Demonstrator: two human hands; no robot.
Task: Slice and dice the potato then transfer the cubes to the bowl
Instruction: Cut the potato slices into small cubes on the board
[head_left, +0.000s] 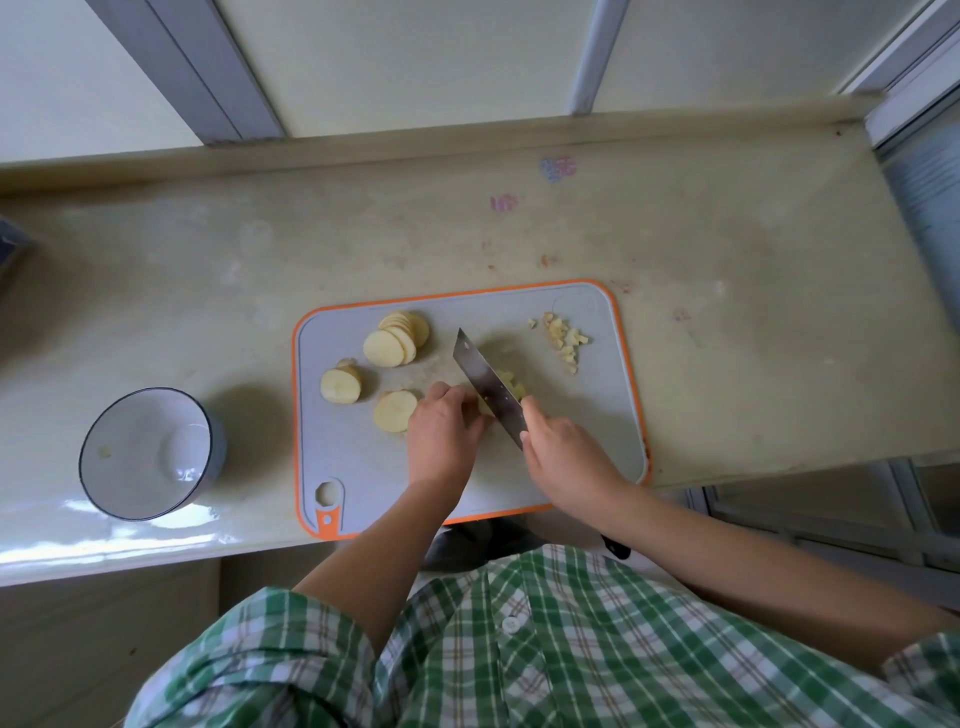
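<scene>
A pale beige stone countertop runs under frosted window panes set in grey frames. A raised lip edges its back. Purple and pink smudges mark the surface, and a daylight glare lies on its glossy front edge at the left.

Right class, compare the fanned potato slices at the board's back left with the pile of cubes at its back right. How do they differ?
The fanned slices are broad round discs; the cubes are small chunks. The fanned slices overlap in a leaning row; the cubes lie loosely scattered. The fanned slices await dicing; the cubes look done. Both are pale yellow potato on the cutting board.
</scene>
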